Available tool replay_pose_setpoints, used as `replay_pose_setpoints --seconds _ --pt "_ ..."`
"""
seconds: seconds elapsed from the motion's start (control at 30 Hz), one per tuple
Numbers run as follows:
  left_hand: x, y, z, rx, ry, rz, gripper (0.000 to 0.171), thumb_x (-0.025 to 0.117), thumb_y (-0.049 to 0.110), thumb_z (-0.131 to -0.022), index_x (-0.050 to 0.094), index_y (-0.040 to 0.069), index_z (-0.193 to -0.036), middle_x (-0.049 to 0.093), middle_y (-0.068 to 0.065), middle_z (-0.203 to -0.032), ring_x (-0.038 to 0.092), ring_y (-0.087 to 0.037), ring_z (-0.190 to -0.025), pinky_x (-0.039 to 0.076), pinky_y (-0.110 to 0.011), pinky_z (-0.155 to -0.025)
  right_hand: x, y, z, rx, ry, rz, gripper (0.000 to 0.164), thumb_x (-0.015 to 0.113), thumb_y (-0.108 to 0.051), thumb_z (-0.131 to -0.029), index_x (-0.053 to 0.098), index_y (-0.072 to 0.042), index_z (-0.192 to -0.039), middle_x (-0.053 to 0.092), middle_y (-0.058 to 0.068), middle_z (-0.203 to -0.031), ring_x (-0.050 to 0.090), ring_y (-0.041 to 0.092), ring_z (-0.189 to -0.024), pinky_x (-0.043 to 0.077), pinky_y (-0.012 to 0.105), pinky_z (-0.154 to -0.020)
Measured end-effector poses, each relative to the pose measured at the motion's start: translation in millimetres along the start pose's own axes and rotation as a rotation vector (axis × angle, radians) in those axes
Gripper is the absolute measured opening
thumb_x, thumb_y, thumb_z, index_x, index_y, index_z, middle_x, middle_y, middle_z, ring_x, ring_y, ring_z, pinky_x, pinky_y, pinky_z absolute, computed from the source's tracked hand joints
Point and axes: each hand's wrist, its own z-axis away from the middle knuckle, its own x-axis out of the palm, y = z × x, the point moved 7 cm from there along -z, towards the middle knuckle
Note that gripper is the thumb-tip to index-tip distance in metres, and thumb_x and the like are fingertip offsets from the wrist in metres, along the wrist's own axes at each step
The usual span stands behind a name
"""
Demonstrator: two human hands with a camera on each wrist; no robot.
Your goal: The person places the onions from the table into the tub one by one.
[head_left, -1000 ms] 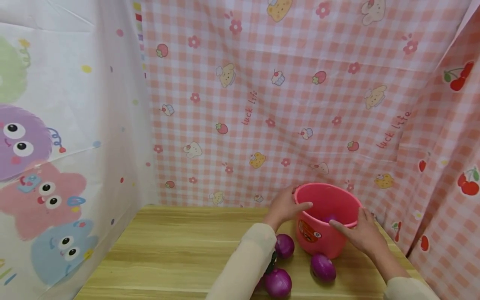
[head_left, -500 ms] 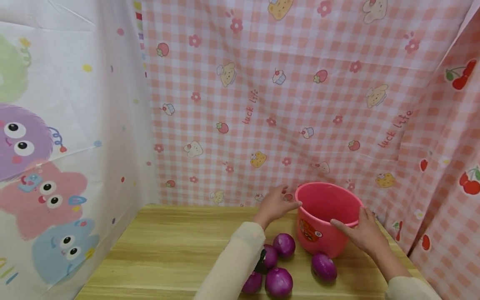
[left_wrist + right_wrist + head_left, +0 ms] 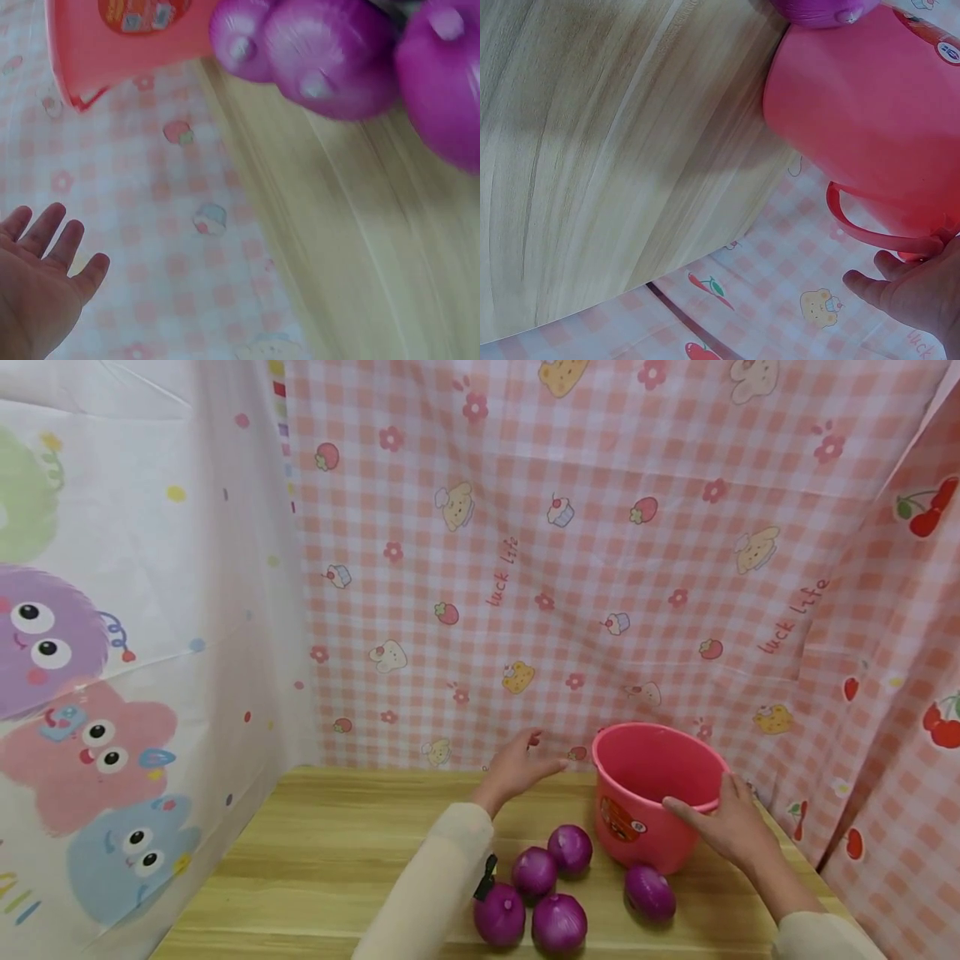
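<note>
My right hand [image 3: 735, 827] holds the pink bucket [image 3: 648, 839] at its right rim, thumb over the front and fingers along the outside. In the right wrist view, its fingers lie beside the bucket's handle [image 3: 889, 241]. My left hand [image 3: 517, 768] hovers left of the bucket, apart from it, fingers spread and nothing in them. Several purple onions lie on the table: a left cluster holds one onion [image 3: 570, 849] at the back and another onion [image 3: 499, 916] at the front. A separate onion [image 3: 650, 893] sits close in front of the bucket. The bucket's floor is hidden.
The wood-grain table [image 3: 337, 852] reaches back to a pink checked cloth [image 3: 480, 635]. A white cartoon-printed cloth [image 3: 217, 693] hangs on the left, and a cherry-printed cloth [image 3: 892, 693] on the right. A black strap [image 3: 486, 878] shows at my left sleeve.
My left hand has let go of the bucket's rim and moved left, uncovering more onions. The purple thing seen inside the bucket earlier is out of sight. My right hand stays on the rim.
</note>
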Motion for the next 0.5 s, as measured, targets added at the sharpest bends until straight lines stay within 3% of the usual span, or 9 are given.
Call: replay_pose_setpoints --seconds 0.5 --pt "-26.4 -37.2 30.1 0.036 -0.108 -0.03 0.073 0.072 0.047 -0.089 0.044 0.016 -0.149 0.051 -0.013 -0.144 0.044 -0.032 -0.135 0.04 -0.052 -0.106 -0.2 0.0 0.3 0.008 0.0 0.003 0.123 0.049 -0.076 -0.087 -0.008 0.013 -0.15 0.0 0.043 -0.15 0.03 0.066 -0.125 0.036 0.075 -0.094"
